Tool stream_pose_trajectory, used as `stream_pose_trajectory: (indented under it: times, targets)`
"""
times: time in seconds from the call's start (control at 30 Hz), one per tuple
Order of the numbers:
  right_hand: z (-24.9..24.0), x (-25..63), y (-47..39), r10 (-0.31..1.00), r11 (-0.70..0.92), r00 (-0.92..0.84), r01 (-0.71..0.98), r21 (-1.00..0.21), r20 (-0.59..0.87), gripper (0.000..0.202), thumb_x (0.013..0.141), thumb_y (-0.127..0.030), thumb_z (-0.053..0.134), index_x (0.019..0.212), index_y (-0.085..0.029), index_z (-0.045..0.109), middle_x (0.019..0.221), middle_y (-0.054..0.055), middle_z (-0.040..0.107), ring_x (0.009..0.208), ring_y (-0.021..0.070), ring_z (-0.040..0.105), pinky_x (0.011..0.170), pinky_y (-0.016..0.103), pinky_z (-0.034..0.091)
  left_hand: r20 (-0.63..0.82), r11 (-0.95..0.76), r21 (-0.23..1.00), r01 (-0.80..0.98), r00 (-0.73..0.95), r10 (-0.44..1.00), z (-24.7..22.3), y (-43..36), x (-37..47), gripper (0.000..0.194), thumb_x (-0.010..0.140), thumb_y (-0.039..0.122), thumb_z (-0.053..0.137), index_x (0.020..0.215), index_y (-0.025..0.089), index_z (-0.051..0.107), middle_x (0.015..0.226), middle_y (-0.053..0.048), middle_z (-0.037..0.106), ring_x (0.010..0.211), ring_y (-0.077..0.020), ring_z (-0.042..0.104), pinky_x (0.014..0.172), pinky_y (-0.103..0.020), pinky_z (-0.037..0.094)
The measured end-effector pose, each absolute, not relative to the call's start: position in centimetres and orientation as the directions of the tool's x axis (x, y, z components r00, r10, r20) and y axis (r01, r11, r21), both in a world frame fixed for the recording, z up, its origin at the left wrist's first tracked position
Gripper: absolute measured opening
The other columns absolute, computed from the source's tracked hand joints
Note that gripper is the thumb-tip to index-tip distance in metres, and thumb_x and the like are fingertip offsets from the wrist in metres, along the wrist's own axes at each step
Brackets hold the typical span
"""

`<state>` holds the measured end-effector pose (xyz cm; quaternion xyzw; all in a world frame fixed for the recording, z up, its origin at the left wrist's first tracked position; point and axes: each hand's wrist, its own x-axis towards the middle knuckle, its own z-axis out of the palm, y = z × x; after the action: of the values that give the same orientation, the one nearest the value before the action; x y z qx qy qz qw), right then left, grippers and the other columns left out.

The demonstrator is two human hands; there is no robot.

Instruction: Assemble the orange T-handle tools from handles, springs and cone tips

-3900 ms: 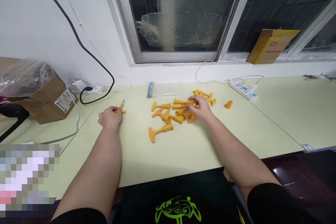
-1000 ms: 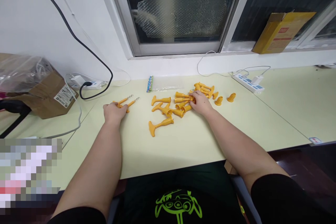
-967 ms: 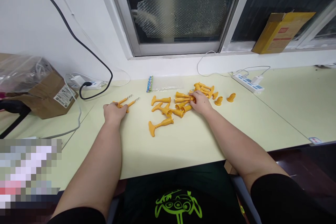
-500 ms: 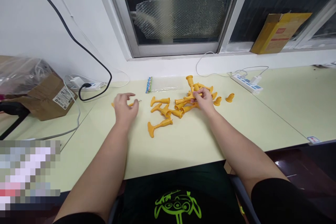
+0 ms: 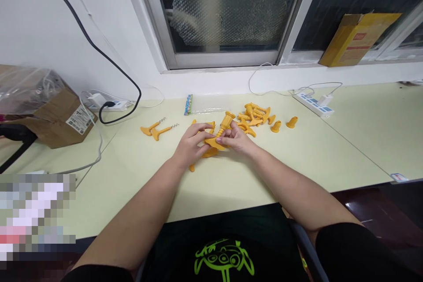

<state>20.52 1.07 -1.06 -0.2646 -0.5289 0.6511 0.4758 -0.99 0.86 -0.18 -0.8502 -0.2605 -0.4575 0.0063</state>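
Observation:
Between my hands is a yellow corkscrew (image 5: 225, 124), its ribbed sleeve tilted up and its T-shaped handle low. My left hand (image 5: 193, 143) has its fingers closed on the left end of that handle. My right hand (image 5: 239, 139) pinches the same handle from the right. Other yellow corkscrews (image 5: 254, 116) lie piled behind my right hand, and a few more are partly hidden under my hands. Two corkscrews with bare metal spirals (image 5: 161, 132) rest on the left. Two loose yellow sleeves (image 5: 291, 122) stand on the right.
A clear plastic bag (image 5: 209, 104) lies near the wall on the pale table (image 5: 132, 194). Power strips sit at the back left and back right (image 5: 313, 103). An open cardboard box (image 5: 61, 116) is at the far left, beside a black cable (image 5: 115, 67).
My left hand has moved right from the bare-spiral corkscrews to the middle. My right hand has come left from the pile with a corkscrew, which both hands now grip.

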Motion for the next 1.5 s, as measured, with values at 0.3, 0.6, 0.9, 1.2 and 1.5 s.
stream_pose_trajectory:
  times: [0.3,0.6,0.9,1.2,1.5]
  targets:
    - [-0.9,20.9,0.8,0.924,-0.028,-0.365,-0.361,-0.932,0.114,0.049,0.069,-0.040,0.091,0.084,-0.024,0.047,0.073,-0.005,0.064,0.068,0.0143,0.064,0.066,0.028,0.051,0.777,-0.916,0.131,0.379,0.535,0.332,0.5,0.0,0.1,0.032,0.092,0.010,0.064,0.118,0.028,0.068,0.119,-0.006,0.074,0.116,-0.0216,0.069,0.100,-0.043,0.057]
    - [0.8,22.2,0.7,0.964,-0.096,-0.265,-0.396,-0.913,0.014,0.041,0.078,-0.055,0.079,0.091,-0.025,0.054,0.064,-0.005,0.064,0.053,0.0119,0.060,0.049,0.021,0.043,0.774,-0.787,0.462,0.409,0.247,0.583,0.2,-0.1,-1.4,0.027,0.095,0.016,0.064,0.121,0.023,0.060,0.115,-0.007,0.073,0.114,-0.0210,0.071,0.101,-0.043,0.059]
    - [0.1,23.6,1.6,0.945,-0.062,-0.325,-0.237,-0.969,0.019,0.038,0.077,-0.050,0.080,0.088,-0.023,0.056,0.065,-0.002,0.070,0.053,0.0131,0.063,0.051,0.023,0.047,0.568,-0.614,0.770,0.173,0.252,0.783,0.0,0.1,-1.4,0.027,0.095,0.032,0.066,0.119,0.023,0.055,0.115,-0.010,0.071,0.112,-0.0222,0.070,0.101,-0.044,0.055]
    - [-0.3,23.9,1.7,0.931,0.099,-0.331,-0.178,-0.979,0.154,0.034,0.082,-0.049,0.078,0.095,-0.023,0.059,0.069,-0.002,0.070,0.058,0.0142,0.064,0.054,0.027,0.050,0.412,-0.437,0.897,0.069,0.233,0.881,1.2,-0.4,-1.6,0.040,0.090,0.039,0.073,0.120,0.024,0.050,0.113,-0.011,0.075,0.110,-0.0223,0.069,0.097,-0.040,0.053]
    - [-0.1,24.1,1.1,0.899,0.312,-0.312,-0.034,-0.949,0.307,0.031,0.082,-0.049,0.078,0.095,-0.024,0.063,0.078,0.001,0.067,0.064,0.0163,0.062,0.059,0.030,0.050,0.323,-0.336,0.942,0.016,0.241,0.915,1.6,0.1,-2.1,0.042,0.085,0.040,0.079,0.115,0.021,0.058,0.106,-0.011,0.076,0.104,-0.0224,0.072,0.096,-0.038,0.055]
